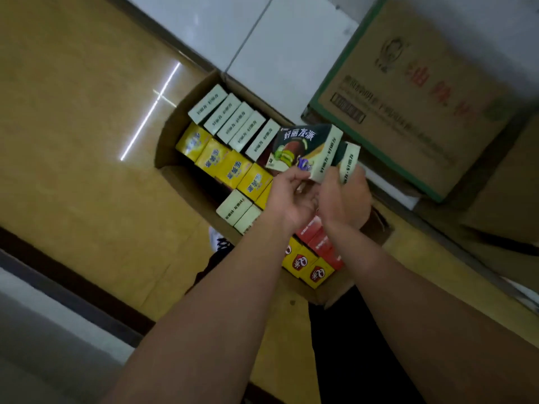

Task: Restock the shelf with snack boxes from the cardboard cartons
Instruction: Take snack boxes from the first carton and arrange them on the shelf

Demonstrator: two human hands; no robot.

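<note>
- Open carton: sits on the tan floor, flaps up, and is packed with snack boxes standing on edge.
- Carton contents: a row of pale green boxes along the far side, yellow boxes beside them, red boxes and yellow-and-red boxes at the near end.
- Lifted boxes: two pale green boxes are raised above the carton. The front box shows its printed face and tilts; the second box sits just behind it, edge-on.
- Left hand: fingers curl up to the lower edge of the front box and touch it at the fingertips.
- Right hand: fingers wrap the lower ends of the lifted boxes and clamp on the second one.
- Closed carton: a second, sealed cardboard carton lies nearby on the right. The shelf itself is not clearly in view.
- Step in hand, as judged: gathering two boxes into one grip before carrying them to the shelf.
- Risk 1: the grip is low on both boxes, so the tilted front box could pivot out and drop back into the carton, denting a corner.
- Risk 2: the two boxes could slide against each other during the lift if the left hand lets go too soon.
</note>
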